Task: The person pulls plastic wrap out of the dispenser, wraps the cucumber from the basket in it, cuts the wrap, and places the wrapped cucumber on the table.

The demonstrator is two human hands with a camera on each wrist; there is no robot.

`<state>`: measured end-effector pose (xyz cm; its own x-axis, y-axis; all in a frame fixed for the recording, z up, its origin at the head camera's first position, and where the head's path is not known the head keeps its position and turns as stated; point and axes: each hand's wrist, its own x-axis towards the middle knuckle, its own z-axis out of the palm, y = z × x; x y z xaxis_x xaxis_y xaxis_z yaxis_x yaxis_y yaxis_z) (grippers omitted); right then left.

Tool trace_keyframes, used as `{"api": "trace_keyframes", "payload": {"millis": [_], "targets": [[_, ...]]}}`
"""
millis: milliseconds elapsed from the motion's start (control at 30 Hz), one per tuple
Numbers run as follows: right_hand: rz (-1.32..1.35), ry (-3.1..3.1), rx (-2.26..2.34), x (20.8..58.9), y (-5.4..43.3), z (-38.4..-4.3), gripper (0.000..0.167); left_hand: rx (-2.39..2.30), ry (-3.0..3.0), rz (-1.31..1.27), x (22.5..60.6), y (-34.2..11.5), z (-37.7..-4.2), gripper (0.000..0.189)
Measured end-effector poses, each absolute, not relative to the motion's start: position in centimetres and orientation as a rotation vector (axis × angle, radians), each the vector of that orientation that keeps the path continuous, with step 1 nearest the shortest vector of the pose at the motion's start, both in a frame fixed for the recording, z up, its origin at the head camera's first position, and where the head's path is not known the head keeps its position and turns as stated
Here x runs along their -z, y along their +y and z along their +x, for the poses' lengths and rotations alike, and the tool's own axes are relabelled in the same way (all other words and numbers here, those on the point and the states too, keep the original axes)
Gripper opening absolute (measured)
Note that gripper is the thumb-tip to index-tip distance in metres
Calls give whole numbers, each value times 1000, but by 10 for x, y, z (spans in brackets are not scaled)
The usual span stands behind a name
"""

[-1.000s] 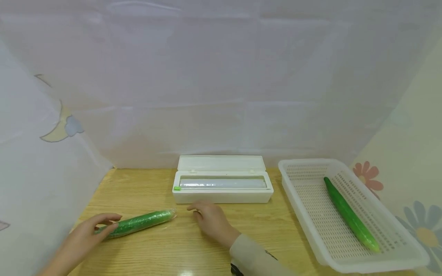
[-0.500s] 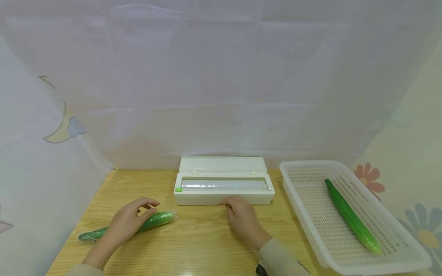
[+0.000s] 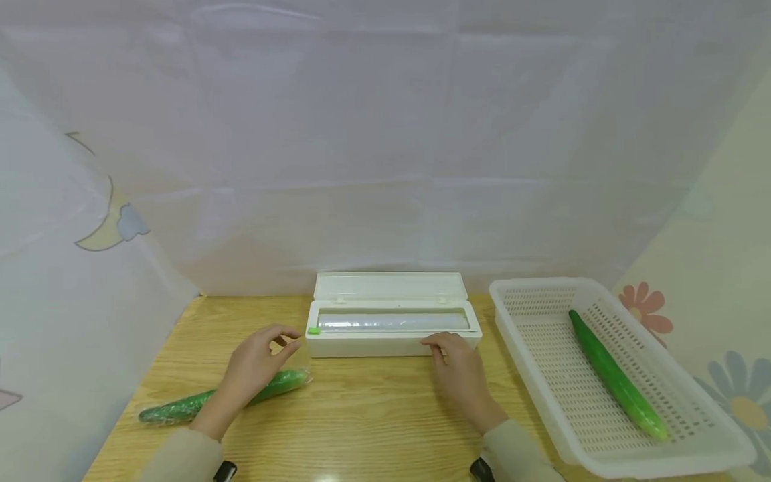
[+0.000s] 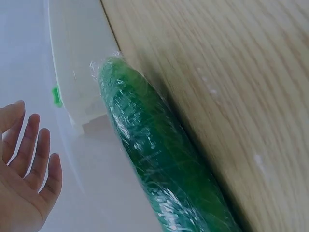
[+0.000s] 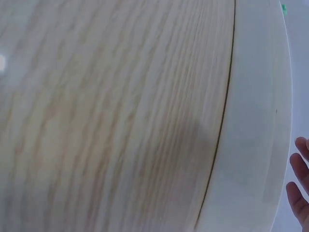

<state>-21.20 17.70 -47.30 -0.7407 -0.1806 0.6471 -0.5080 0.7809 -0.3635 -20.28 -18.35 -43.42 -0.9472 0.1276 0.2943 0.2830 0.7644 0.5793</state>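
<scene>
The left hand point(image 3: 255, 361), fingers parted and holding nothing, has its wrist hiding the middle of the film-wrapped cucumber point(image 3: 177, 408) on the left tabletop point(image 3: 379, 428). The right hand point(image 3: 464, 375), fingers loosely bent, partly covers the white box's point(image 3: 367, 347) right front; contact is unclear. The right wrist view crops those fingers.

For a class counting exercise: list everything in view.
wrapped cucumber: one, green, table's left
bare cucumber: one, green, in basket
basket: one, white, table's right
box: one, white, open, table's back
film roll: one, whitish, inside box
tab: one, green, box's left end
table: one, yellowish wood, below
backdrop: count unclear, pale, printed, around table
sleeves: two, beige, forearms
bands: two, black, wrists
left hand: one, near wrapped cucumber
right hand: one, near box's front
</scene>
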Motion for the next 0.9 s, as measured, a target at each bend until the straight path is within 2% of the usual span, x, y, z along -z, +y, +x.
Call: {"api": "trace_keyframes", "payload": {"millis": [500,900], "targets": [[236,-2352,-798,472,215,-214,17,954,-2682,-332,439,-168,-213,18],[235,-2359,-816,478,230,-226,21,999,-2676,-362,446,-156,-227,23]]}}
